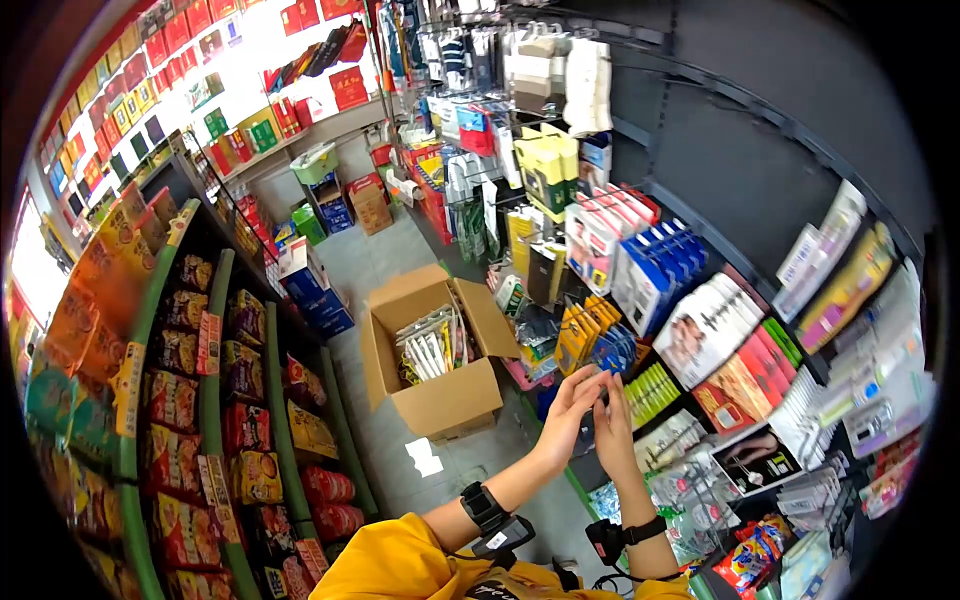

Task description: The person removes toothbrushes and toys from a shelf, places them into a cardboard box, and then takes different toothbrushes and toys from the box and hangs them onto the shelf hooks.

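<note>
My left hand point(567, 415) and my right hand point(613, 425) are raised close together, palms turned toward each other and fingers stretched out. Their fingertips almost meet, and no held object shows between them. Just beyond the fingertips hang blue packs point(613, 350) and yellow-orange packs point(577, 335) on the right-hand rack. Both wrists carry black straps with small devices. An open cardboard box point(447, 402) stands on the floor to the left of my hands, with long thin white packets point(432, 345) inside.
Shelves with green edges point(285, 420) hold bagged snacks on the left. Hanging goods, including white picture packs point(708, 325), fill the right wall. A white paper scrap point(424, 458) lies on the grey floor point(385, 260). Farther back are blue-and-white cartons point(312, 290) and a small brown box point(371, 208).
</note>
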A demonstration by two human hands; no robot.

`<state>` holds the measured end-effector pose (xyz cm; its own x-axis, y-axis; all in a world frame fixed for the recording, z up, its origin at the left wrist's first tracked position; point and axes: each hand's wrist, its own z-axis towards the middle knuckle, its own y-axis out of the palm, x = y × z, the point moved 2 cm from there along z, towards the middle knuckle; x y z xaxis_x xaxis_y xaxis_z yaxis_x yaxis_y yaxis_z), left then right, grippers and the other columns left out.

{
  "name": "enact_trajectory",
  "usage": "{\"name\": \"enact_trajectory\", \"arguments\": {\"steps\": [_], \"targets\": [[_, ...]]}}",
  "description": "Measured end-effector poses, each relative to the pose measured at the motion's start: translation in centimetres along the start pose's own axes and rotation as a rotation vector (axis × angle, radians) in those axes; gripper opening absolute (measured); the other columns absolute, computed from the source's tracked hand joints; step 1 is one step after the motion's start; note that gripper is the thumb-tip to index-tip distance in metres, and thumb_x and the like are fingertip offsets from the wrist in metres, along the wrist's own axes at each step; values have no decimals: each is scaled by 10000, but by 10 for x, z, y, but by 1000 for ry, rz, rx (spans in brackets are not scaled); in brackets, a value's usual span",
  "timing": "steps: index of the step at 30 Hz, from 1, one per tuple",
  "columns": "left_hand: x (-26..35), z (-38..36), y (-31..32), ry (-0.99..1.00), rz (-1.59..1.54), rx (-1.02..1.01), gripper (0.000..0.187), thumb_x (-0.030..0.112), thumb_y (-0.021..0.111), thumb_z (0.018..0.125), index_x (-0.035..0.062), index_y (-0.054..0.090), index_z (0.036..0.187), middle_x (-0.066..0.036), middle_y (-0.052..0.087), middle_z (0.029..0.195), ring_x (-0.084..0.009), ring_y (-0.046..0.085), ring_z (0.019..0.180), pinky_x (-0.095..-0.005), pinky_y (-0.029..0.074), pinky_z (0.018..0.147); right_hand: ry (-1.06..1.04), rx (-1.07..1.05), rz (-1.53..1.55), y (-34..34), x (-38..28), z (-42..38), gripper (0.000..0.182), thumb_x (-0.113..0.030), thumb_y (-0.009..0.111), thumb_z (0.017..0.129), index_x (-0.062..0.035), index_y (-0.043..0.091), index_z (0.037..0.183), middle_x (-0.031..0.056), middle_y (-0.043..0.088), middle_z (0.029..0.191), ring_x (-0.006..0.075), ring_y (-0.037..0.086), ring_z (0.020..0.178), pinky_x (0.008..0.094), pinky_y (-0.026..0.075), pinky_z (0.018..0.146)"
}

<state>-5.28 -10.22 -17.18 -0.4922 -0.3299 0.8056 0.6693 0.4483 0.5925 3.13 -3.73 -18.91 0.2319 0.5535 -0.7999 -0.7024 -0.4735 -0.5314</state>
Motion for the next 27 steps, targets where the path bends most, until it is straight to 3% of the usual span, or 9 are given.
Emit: {"name": "enact_trajectory", "arguments": {"steps": [9,12,14,15,16,18,19,23,27], "targets": [[-49,116,-318,-66,126,841,350,124,532,809,25,380,1108,-102,485,1024,-172,475,953,-293,390,831,117,-321,-20,219,32,119,393,-153,520,819,-7,437,1174,176,407,1238,312,374,1156,360,293,964],[-49,120,-413,-273,428,1030,420,147,604,748,-37,396,1064,-137,494,996,-198,489,924,-316,400,808,226,-446,1,299,41,145,405,-142,513,824,9,414,1186,172,457,1194,280,415,1136,325,308,958],[-63,117,-475,-372,304,1088,432,170,625,719,-51,419,1028,-147,505,984,-208,495,896,-319,402,782,319,-529,161,347,50,155,419,-140,502,830,15,388,1203,173,479,1176,272,438,1115,319,316,949],[-146,102,-574,-435,432,1007,394,154,554,755,-35,427,1075,-154,505,941,-222,520,750,-319,450,561,339,-556,182,366,54,160,431,-146,503,836,15,370,1214,172,488,1173,264,471,1080,319,337,927],[-97,109,-550,-542,356,1034,407,150,532,768,-29,425,1117,-156,513,922,-240,524,734,-364,455,563,355,-564,175,387,62,167,431,-146,503,836,15,370,1214,172,488,1173,264,471,1080,319,337,927],[-165,95,-640,-651,309,1035,491,163,517,801,1,352,1234,-184,456,1081,-282,499,895,-410,464,659,520,-701,265,427,82,172,435,-161,503,843,16,364,1215,171,510,1147,242,505,1035,312,374,883],[-54,125,-552,-775,153,1098,562,192,490,839,36,238,1317,-187,331,1240,-315,386,1076,-450,397,841,459,-717,160,439,81,181,426,-173,503,847,22,377,1204,168,544,1096,213,530,992,297,405,837],[-61,141,-585,-950,126,965,604,247,473,865,55,162,1347,-156,200,1356,-313,247,1206,-444,190,1007,690,-814,140,529,174,160,432,-189,510,834,28,407,1193,174,547,1098,247,535,989,303,411,835],[-101,148,-622,-978,60,828,717,426,483,839,43,157,1349,-155,216,1359,-288,217,1241,-452,192,986,741,-980,81,578,213,159,485,-178,540,796,36,402,1209,194,503,1154,269,498,1052,311,390,875]]}}
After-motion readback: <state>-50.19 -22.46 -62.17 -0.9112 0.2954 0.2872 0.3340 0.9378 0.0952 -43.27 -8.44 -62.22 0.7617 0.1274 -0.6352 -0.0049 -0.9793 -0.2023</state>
